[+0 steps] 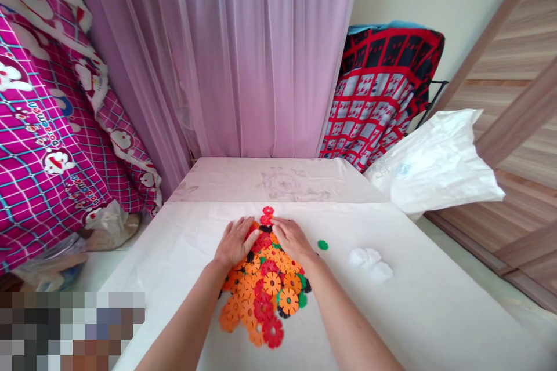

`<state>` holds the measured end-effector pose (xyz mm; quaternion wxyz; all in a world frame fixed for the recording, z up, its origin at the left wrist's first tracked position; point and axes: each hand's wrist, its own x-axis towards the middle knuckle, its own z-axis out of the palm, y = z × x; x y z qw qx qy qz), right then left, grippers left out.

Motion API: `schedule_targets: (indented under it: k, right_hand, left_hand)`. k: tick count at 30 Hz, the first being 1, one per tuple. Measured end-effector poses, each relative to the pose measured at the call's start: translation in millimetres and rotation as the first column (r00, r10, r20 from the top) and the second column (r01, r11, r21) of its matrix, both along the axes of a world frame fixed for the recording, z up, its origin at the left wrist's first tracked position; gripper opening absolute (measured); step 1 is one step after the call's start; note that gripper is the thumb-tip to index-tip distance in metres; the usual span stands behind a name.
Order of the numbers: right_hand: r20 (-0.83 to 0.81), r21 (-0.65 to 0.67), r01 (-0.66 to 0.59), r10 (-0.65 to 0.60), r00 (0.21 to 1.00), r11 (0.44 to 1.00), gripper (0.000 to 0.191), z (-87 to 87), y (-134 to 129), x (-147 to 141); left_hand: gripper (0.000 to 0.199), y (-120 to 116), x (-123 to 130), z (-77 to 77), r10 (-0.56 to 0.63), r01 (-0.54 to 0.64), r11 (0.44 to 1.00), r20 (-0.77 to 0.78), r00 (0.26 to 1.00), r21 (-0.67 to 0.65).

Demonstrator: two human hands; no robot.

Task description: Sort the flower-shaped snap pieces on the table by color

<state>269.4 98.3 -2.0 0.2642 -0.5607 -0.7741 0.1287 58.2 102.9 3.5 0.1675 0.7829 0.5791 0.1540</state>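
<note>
A heap of plastic snowflake discs (265, 281) in orange, red, green and black lies on the white-covered table (174, 266). My left hand (238, 240) rests on the heap's upper left side, fingers stretched forward and thumb over the discs. Opposite it, my right hand (292, 237) lies along the upper right side with its fingers extended. Both touch the heap's edges, and neither grips a disc that I can see. Two red discs (267, 214) stick out beyond the fingertips. A lone green disc (322, 245) lies right of my right hand.
Some white, crumpled soft pieces (371, 264) lie on the table's right side. A white bag (444, 165) stands off the right edge. Behind the table hangs a purple curtain (261, 58). Patterned cloths flank it: magenta (56, 133) at left, red and black (374, 93) at right.
</note>
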Motion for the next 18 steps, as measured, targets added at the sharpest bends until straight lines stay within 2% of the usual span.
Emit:
schedule_targets:
  k: [1,3,5,7,9,11,13,15,18]
  right_hand:
    - [-0.029,0.023,0.016,-0.016,0.999,1.000,0.045,-0.1,-7,2]
    - [-0.039,0.071,0.158,-0.155,0.987,0.985,0.045,-2.2,-22,11]
    - [0.010,0.106,0.363,-0.366,0.930,0.926,0.044,-7.5,-36,25]
    - [0.067,0.109,0.487,-0.495,0.866,0.867,0.046,-14.7,-46,34]
    - [0.066,0.093,0.469,-0.475,0.877,0.878,0.047,-20.7,-53,33]
    - [-0.016,0.076,0.344,-0.344,0.939,0.936,0.046,-23.2,-56,23]
    - [-0.166,0.068,0.227,-0.214,0.963,0.971,0.048,-22.0,-59,9]
    - [-0.351,0.065,0.191,-0.157,0.923,0.979,0.050,-19.2,-65,-3]
    - [-0.587,0.037,0.313,-0.233,0.775,0.949,0.051,-17.7,-81,-7]
  left_hand:
    - [0.062,-4,0,2.8,-0.009,0.010,1.000,0.040,0.999,-0.022]
    - [0.063,-17,-8,5.4,-0.007,0.011,0.999,0.121,0.993,-0.032]
    - [0.064,-39,-23,0.7,0.005,-0.006,1.000,0.141,0.990,0.009]
    - [0.071,-67,-35,-11.4,-0.001,-0.004,0.997,0.058,0.998,0.081]
    - [0.088,-94,-38,-26.3,-0.006,0.013,0.988,-0.047,0.999,0.157]
    - [0.100,-113,-31,-37.7,-0.038,0.060,0.981,-0.116,0.993,0.185]
    - [0.103,-123,-19,-41.7,-0.050,0.078,0.977,-0.143,0.989,0.197]
    - [0.098,-125,-8,-38.7,-0.033,0.063,0.975,-0.141,0.989,0.214]
    - [0.084,-129,1,-28.8,-0.038,0.065,0.964,-0.107,0.993,0.258]
